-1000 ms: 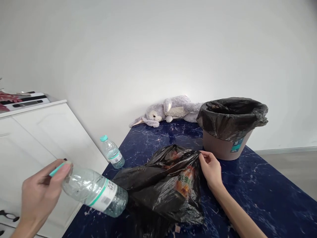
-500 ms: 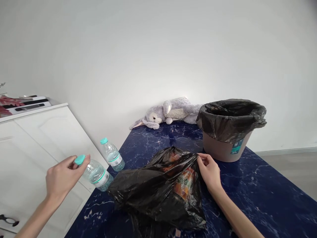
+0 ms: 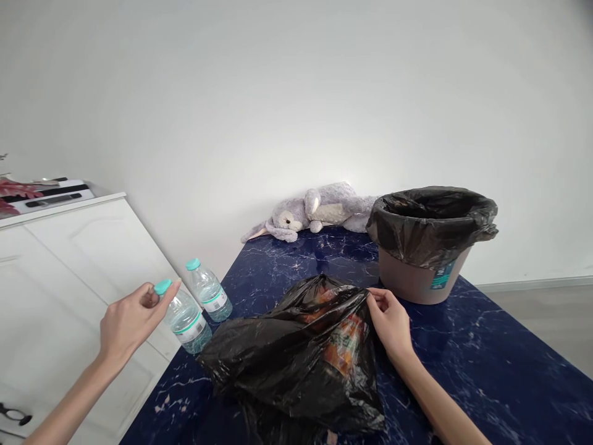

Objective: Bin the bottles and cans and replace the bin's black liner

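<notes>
My left hand (image 3: 132,321) has its thumb and fingers closed round the turquoise cap of a clear plastic water bottle (image 3: 191,327), which stands almost upright at the table's left edge. Just behind it is a second water bottle (image 3: 214,298) of the same kind. My right hand (image 3: 391,321) pinches the upper right edge of a black plastic bag (image 3: 287,358) lying on the table. Orange and red printed packaging (image 3: 343,343) shows in and through the bag. What else the bag contains is hidden.
On the dark blue marbled table (image 3: 486,364), a brown bin (image 3: 412,281) lined with a black bag stands at the right. A grey plush rabbit (image 3: 324,207) lies at the back against the wall. A white cabinet (image 3: 83,266) stands left of the table.
My left hand has moved slightly right and up, bringing the tilted bottle closer to upright. My right hand stays on the bag's edge.
</notes>
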A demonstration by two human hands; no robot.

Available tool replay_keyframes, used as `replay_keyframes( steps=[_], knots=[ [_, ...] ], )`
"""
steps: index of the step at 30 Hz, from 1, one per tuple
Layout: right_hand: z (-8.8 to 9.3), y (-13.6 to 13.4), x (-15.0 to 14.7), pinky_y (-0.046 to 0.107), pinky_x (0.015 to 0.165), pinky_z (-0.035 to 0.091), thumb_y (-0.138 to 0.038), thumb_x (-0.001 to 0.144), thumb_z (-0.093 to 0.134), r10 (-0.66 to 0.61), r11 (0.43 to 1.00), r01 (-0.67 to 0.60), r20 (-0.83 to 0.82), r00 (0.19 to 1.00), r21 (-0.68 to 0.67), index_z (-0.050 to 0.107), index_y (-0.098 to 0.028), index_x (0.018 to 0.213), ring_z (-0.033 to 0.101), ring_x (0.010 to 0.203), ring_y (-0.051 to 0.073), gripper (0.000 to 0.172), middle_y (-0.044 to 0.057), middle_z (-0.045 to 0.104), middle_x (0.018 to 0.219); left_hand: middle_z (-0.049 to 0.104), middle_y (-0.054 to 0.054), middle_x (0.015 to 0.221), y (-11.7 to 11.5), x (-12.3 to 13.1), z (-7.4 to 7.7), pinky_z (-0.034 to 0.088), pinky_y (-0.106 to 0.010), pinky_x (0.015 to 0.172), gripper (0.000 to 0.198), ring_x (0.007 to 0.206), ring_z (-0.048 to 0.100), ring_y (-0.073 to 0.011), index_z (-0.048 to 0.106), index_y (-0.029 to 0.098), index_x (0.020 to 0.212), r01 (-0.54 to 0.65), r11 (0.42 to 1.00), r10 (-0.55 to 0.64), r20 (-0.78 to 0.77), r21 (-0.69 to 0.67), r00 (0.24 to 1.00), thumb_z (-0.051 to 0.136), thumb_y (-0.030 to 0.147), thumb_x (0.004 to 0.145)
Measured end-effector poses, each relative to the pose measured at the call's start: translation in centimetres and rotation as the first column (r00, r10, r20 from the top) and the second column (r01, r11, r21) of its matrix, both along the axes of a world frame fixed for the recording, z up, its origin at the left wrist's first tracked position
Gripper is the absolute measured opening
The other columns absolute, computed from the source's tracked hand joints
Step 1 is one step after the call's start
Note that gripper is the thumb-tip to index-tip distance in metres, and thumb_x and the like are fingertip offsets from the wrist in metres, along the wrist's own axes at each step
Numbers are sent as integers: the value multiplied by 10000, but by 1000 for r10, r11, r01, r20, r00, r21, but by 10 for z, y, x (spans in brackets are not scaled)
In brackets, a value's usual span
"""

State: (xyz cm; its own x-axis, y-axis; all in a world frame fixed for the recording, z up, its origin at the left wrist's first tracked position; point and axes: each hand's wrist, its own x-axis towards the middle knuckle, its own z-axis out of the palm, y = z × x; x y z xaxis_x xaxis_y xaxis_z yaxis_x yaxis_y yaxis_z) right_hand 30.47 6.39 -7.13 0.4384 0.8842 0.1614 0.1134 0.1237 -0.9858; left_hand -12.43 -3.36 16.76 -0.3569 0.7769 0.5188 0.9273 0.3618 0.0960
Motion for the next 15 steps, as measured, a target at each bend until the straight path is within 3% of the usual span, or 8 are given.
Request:
replay_keyframes(
  steps=[9, 12, 15],
  knots=[
    [4, -4, 2, 357, 742, 511, -596, 835, 610, -1, 1000, 2, 35, 999, -26, 718, -204, 1001, 713, 835, 276, 439, 90, 771, 912, 493, 42, 662, -11, -13, -3, 302, -216, 640, 491, 621, 469, -160, 337, 249, 725, -61, 998, 61, -18, -35, 998, 526, 632, 967],
    [5, -4, 1, 357, 737, 511, -609, 827, 605, 0, 1000, 1, 36, 999, -30, 718, -205, 990, 710, 820, 273, 450, 89, 770, 902, 470, 61, 673, -17, -11, 0, 313, -199, 652, 470, 606, 442, -134, 299, 248, 756, 3, 997, 0, -41, 74, 999, 574, 575, 952],
    [5, -4, 1, 363, 745, 514, -619, 819, 599, -6, 999, 7, 37, 999, -33, 718, -206, 989, 705, 810, 272, 463, 86, 768, 895, 419, 73, 656, -25, -4, -1, 338, -184, 679, 356, 600, 414, -110, 322, 244, 768, 142, 960, -117, -115, 243, 987, 550, 440, 960]
  ],
)
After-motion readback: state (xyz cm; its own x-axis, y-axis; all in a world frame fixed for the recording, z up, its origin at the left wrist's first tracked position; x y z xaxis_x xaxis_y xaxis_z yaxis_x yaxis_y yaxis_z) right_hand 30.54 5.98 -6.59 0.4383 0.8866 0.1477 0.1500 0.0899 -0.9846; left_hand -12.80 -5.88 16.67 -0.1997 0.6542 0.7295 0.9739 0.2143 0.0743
